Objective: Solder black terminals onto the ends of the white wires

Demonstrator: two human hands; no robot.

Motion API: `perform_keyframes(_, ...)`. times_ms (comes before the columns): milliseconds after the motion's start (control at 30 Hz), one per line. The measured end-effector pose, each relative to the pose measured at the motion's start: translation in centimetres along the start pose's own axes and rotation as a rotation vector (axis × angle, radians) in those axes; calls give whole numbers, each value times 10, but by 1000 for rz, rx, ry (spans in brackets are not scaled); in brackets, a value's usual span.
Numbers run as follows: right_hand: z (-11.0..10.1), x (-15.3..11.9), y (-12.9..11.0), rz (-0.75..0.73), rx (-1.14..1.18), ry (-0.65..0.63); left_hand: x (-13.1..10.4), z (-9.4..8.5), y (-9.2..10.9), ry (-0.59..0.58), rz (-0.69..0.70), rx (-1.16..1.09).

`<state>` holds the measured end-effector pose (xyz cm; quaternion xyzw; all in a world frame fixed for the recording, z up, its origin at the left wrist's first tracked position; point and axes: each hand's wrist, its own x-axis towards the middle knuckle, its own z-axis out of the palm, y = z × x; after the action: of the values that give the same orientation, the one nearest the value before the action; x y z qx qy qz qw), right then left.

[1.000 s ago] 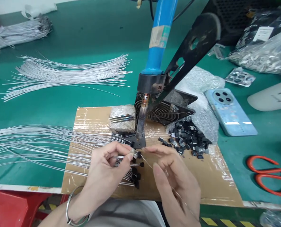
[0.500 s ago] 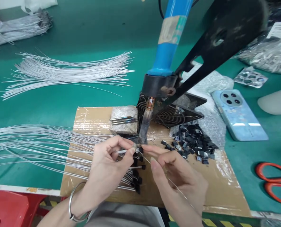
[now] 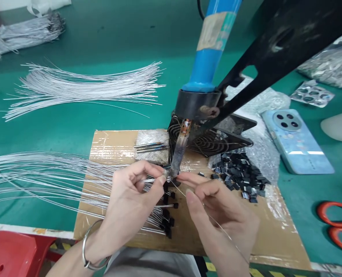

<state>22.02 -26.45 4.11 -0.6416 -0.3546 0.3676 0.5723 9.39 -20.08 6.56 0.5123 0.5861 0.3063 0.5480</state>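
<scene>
My left hand (image 3: 136,196) pinches a thin white wire (image 3: 148,180) between thumb and forefinger, its end right at the tip of a blue soldering iron (image 3: 204,69) fixed in a stand. A small dark piece sits at that end, largely hidden by fingers and tip. My right hand (image 3: 224,213) is closed on a thin strand of solder wire (image 3: 223,229), which runs from the palm past the thumb to the iron's tip. Its forefinger reaches close to the small piece. Below my left fingers lie several white wires ending in black connectors (image 3: 166,223).
Loose black connectors (image 3: 240,173) are heaped on the cardboard (image 3: 274,238), beside a black fan (image 3: 214,142). A phone (image 3: 299,142) and red-handled scissors (image 3: 336,215) lie right. A white wire bundle (image 3: 87,86) lies behind. The iron's black bracket (image 3: 274,57) crosses overhead.
Both hands have risen slightly, bringing the wire end up against the iron's tip. The solder strand has moved along with them. The view has shifted a little.
</scene>
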Motion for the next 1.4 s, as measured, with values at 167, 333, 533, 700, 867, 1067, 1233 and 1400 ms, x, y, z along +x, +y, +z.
perform_keyframes(167,-2,1,2,-20,9,-34,2,1,2,-5,-1,-21)
perform_keyframes(333,-3,0,1,-33,-38,-27,1,0,2,0,-9,-10)
perform_keyframes(533,-2,-1,-1,-9,-15,-13,-1,-1,2,6,-8,6)
perform_keyframes(700,-2,-1,0,-22,-29,-20,-1,-1,2,6,1,20)
perform_keyframes(867,-1,0,1,-29,-18,-9,0,-1,3,13,-6,32)
perform_keyframes(1067,-3,0,0,-28,-31,-30,-1,0,5,12,-15,28)
perform_keyframes(1233,-3,0,1,-33,-9,-25,-2,1,3,7,-11,52)
perform_keyframes(1400,-2,0,2,-42,-22,-26,-2,0,2,2,-2,55)
